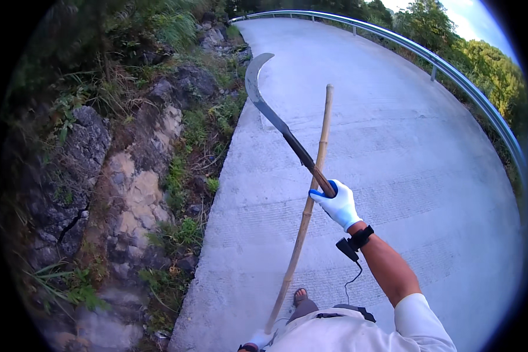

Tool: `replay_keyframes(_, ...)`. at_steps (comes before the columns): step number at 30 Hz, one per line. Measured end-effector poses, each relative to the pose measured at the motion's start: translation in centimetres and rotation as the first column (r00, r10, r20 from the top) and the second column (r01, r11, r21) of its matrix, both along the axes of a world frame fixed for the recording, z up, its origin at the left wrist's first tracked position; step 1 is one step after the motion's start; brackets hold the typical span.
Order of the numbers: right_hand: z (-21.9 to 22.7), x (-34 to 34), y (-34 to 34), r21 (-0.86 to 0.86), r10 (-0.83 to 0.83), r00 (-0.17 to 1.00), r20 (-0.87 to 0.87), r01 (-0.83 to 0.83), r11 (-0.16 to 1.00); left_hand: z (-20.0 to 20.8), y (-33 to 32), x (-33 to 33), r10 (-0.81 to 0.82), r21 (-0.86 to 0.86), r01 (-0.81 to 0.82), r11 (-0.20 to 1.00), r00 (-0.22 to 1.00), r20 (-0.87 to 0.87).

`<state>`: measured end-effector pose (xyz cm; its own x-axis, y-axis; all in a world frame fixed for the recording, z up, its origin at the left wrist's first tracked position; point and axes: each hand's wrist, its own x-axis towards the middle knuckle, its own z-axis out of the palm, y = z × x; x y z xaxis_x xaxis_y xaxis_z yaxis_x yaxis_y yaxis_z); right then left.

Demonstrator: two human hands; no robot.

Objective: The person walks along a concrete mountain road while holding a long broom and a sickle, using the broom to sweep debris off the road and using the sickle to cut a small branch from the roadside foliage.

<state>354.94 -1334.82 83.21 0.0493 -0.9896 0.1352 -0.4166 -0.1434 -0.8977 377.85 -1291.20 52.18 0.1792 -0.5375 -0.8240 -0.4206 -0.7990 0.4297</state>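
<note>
My right hand [338,206], in a white glove with blue on the fingers, is closed around the wooden handle of a long sickle [257,89]. Its dark curved blade points up and away to the left. A long bamboo pole [304,226] slants behind the sickle handle and passes by the fingertips of that hand; whether they also touch it is unclear. At the bottom edge, my left hand [259,339] is closed on the pole's near end. Only a bit of its white glove shows, most of it cut off by the frame.
A pale concrete road [381,141] runs ahead and bends left. Along its right edge curves a metal guardrail [452,69]. To the left rises a rocky bank [138,193] with grass and shrubs. A sandalled foot [300,295] stands on the road below me.
</note>
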Motion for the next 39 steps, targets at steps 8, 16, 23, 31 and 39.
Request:
replay_keyframes(8,-3.2,-0.9,-6.8,0.071,-0.128,0.982,-0.141,0.139,0.988,-0.9,-8.2,-0.9,-0.017,0.011,0.017,1.000,1.000,-0.001)
replay_keyframes(16,-4.4,-4.3,-16.2,0.109,-0.019,0.990,-0.140,0.035,0.993,0.1,-10.7,-8.4,0.228,-0.138,-0.222,0.965,0.973,0.030)
replay_keyframes(23,-6.7,-13.6,-24.1,0.111,0.064,0.996,0.069,-0.072,0.991,0.3,-14.8,-16.1,0.241,-0.059,-0.235,0.970,0.962,0.126)
replay_keyframes(31,-4.3,-18.5,-30.8,0.139,0.098,0.983,0.158,-0.121,0.983,1.9,-21.2,-24.4,0.276,0.015,-0.276,0.961,0.961,0.010)
replay_keyframes(39,-5.8,-22.3,-38.6,0.076,0.066,0.988,0.138,-0.077,0.994,-3.0,-31.2,-25.3,-0.137,0.040,0.132,0.990,0.968,0.208)
